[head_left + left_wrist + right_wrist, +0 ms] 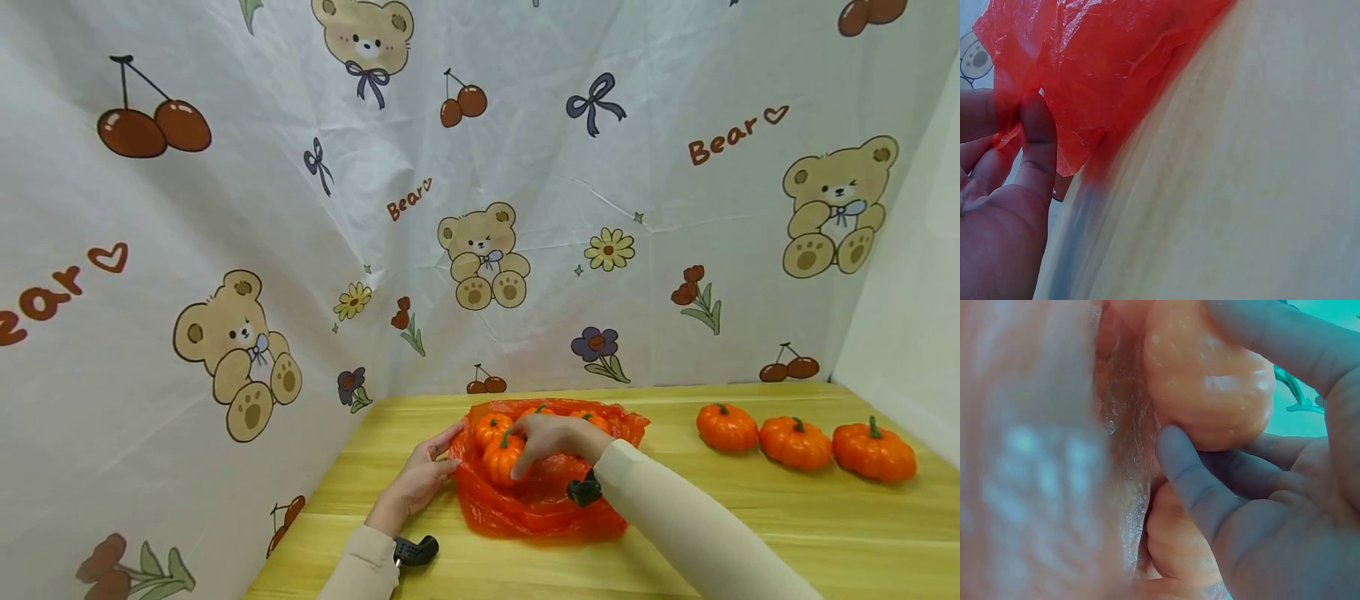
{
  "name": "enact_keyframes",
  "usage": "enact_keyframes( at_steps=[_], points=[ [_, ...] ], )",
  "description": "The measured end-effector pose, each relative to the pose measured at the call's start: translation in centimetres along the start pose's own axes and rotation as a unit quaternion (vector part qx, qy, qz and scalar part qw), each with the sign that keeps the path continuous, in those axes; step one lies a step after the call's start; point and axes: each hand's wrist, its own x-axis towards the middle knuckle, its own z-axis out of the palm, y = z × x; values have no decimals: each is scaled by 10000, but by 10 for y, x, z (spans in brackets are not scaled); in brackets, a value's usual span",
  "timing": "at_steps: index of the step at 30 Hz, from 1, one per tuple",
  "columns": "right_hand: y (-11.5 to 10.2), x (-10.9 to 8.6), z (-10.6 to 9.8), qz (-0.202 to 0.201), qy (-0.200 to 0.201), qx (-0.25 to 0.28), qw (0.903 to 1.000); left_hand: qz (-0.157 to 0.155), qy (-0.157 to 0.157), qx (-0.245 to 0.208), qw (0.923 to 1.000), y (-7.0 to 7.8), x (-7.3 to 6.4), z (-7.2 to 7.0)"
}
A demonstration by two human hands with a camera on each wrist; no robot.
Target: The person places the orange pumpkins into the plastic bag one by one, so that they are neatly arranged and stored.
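Note:
A red plastic bag (543, 517) lies spread open on the wooden table with several small orange pumpkins in it. My right hand (553, 437) reaches over the bag and grips one pumpkin (498, 462) at its left side. In the right wrist view the thumb and fingers curl round that pumpkin (1207, 381), and another pumpkin (1180, 534) shows below it. At the bag's left edge my left hand (420, 479) pinches the thin plastic. The left wrist view shows the red film (1129, 62) between thumb and fingers.
Three more orange pumpkins, a left one (726, 428), a middle one (795, 442) and a right one (874, 452), stand in a row on the table (750, 525) right of the bag. A white sheet (540, 333) printed with bears hangs behind and to the left.

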Motion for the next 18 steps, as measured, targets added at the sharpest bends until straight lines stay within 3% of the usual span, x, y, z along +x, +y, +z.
enact_keyframes(
  at_steps=[9,18],
  points=[
    [3,-1,4,-254,-42,-96,9996,84,-81,112,9999,0,1,-1],
    [13,-3,7,-513,-9,-295,9982,-44,33,39,10000,1,0,1]
  ],
)
